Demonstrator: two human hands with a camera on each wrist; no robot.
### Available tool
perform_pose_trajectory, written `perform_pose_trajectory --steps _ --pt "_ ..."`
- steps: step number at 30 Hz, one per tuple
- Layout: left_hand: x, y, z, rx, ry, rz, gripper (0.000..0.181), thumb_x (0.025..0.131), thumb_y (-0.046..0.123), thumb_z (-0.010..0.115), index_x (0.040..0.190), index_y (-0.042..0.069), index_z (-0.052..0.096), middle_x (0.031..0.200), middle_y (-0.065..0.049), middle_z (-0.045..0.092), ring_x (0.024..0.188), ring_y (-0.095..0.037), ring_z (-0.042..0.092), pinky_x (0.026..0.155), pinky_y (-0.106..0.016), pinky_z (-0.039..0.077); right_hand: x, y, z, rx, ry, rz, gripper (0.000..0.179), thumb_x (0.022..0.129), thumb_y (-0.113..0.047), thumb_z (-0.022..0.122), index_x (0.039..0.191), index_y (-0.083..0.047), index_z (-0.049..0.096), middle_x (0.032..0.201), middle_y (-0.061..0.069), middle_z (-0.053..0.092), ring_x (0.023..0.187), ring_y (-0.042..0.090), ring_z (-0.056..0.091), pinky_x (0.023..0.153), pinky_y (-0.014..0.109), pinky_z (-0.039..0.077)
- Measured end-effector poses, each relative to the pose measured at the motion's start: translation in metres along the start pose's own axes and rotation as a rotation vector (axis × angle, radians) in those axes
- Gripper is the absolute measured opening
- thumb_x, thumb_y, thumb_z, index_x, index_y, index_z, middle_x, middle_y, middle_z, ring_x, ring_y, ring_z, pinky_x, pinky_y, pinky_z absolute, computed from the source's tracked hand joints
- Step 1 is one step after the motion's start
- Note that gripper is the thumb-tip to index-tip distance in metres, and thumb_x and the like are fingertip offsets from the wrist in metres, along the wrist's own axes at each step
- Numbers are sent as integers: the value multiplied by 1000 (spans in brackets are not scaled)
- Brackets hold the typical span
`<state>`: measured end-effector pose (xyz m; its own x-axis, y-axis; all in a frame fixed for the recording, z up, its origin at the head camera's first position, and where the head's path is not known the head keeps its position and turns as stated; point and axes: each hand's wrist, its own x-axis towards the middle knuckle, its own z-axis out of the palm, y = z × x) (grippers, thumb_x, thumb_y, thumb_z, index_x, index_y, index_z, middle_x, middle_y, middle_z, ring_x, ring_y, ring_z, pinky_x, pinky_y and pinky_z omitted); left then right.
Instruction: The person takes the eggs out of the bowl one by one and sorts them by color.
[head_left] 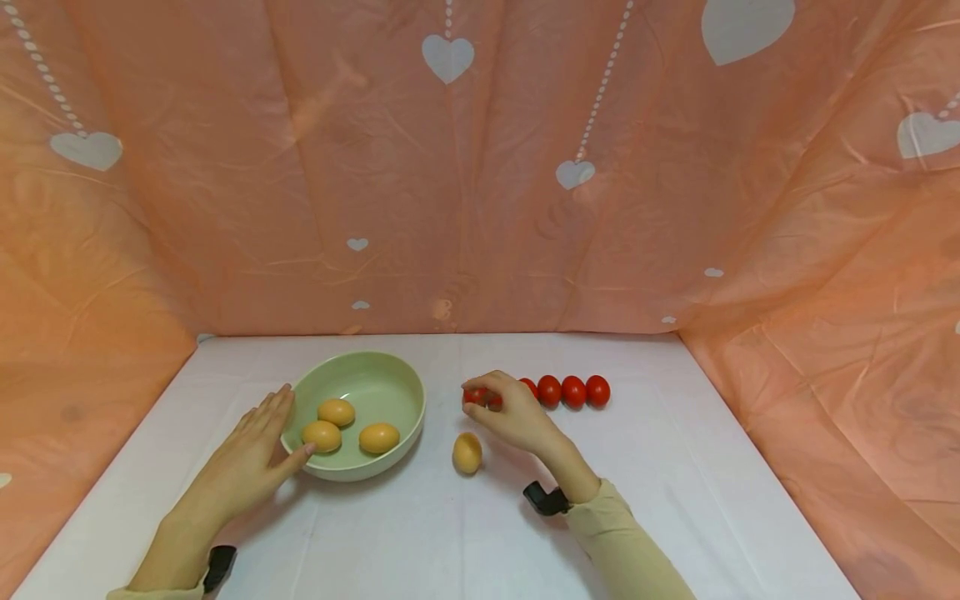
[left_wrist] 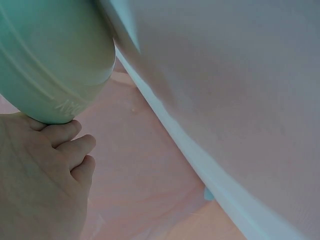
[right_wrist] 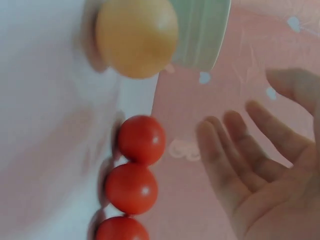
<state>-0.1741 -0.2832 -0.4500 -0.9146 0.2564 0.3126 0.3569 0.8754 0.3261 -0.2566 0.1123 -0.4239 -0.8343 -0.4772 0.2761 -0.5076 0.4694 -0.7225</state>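
A pale green bowl [head_left: 358,473] stands on the table's left half, with three brown eggs [head_left: 378,437] inside. My left hand [head_left: 243,458] rests against the bowl's left side, fingers fairly straight and thumb at the near rim. In the left wrist view, the fingers touch the bowl's outer wall [left_wrist: 60,65]. My right hand [head_left: 513,410] hovers over the left end of a row of red cherry tomatoes [head_left: 573,392], partly hiding them. Its fingers are spread and hold nothing in the right wrist view. Another brown egg [head_left: 467,453] lies between the bowl and this hand.
A white cloth [head_left: 390,542] covers the table. Orange curtains [head_left: 480,208] with pale hearts surround its back and sides. Each wrist wears a small black device [head_left: 545,498].
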Motion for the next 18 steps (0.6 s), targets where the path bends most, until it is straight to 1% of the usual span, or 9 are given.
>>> perform_pose_trajectory --steps 2,3,5,7,9,12,14,16,18 --pt "0 -1 1 0 -3 1 91 101 43 66 160 -11 23 165 -33 26 151 -52 27 131 -41 -1 5 -5 2 28 27 -27 30 96 -15 75 125 -7 72 119 13 70 101 26 70 91 40 61" --pt "0 -1 1 1 -3 0 91 101 44 66 160 -11 22 165 -33 25 151 -52 27 131 -42 0 7 -8 4 36 36 -40 30 96 -14 75 125 -7 72 119 12 70 101 26 70 90 39 62" --pt "0 -2 1 2 -2 2 91 102 44 65 160 -11 22 165 -33 25 151 -52 27 131 -46 4 12 -14 6 52 36 -70 30 96 -14 75 125 -7 72 121 10 69 102 28 71 89 40 62" --pt "0 -1 0 3 0 -1 91 101 44 65 160 -11 22 164 -33 26 150 -53 28 131 -49 7 17 -20 9 44 25 -97 30 96 -14 74 125 -7 72 122 7 69 104 30 71 88 40 62" --pt "0 -1 0 3 0 -4 91 101 44 65 160 -11 23 164 -33 26 150 -53 28 130 -50 9 21 -25 12 25 0 -127 31 96 -14 74 126 -7 71 123 7 69 105 29 71 87 37 62" --pt "0 -1 0 3 -3 -6 91 101 44 66 160 -11 23 164 -33 27 149 -53 29 131 -48 8 29 -32 17 2 -58 -182 32 96 -12 74 126 -3 70 124 9 68 106 31 70 87 29 61" --pt "0 -1 0 3 -8 -7 91 101 44 66 160 -11 23 164 -33 27 150 -53 28 131 -46 5 33 -36 20 -10 -103 -217 33 96 -11 74 127 0 69 124 12 67 106 31 69 87 25 60" --pt "0 -1 0 2 -9 -6 92 101 44 66 160 -11 23 164 -34 27 150 -53 29 131 -45 5 36 -40 24 -23 -145 -245 33 96 -10 74 127 1 69 124 14 66 106 31 69 89 23 59" --pt "0 0 0 3 -8 -5 91 100 43 67 159 -11 23 163 -34 28 149 -53 29 131 -44 4 39 -44 27 -41 -185 -259 33 96 -11 74 127 0 69 124 14 66 107 31 68 90 25 60"
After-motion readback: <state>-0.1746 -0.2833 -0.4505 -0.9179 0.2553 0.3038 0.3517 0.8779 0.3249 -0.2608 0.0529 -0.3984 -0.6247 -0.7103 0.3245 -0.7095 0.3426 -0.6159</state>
